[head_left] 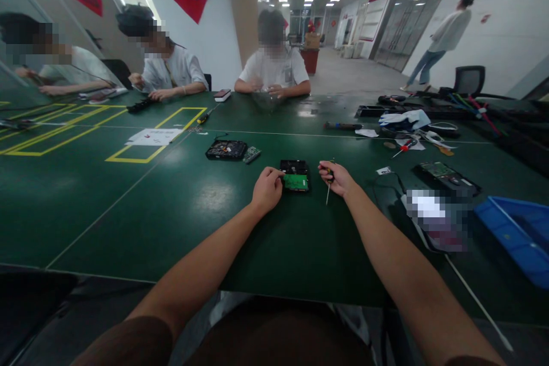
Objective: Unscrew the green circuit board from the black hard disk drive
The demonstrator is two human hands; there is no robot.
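A hard drive [295, 167] lies on the green table in front of me, with its green circuit board [295, 182] facing up on the nearer half. At its left edge, the curled fingers of my left hand [269, 187] grip the drive. To the right of it, my right hand [337, 177] is closed around a screwdriver [328, 193] with a dark and yellow handle. The shaft points down toward the tabletop, apart from the drive. Another opened hard drive [226, 149] lies farther left, beside a small loose circuit board [251, 154].
On the right are a phone [433, 220] with a cable, another hard drive [448, 178], a blue bin [514, 234] and a red-handled screwdriver [404, 148]. A white paper [154, 136] lies left. Several people sit across the table; one person [446, 34] stands beyond.
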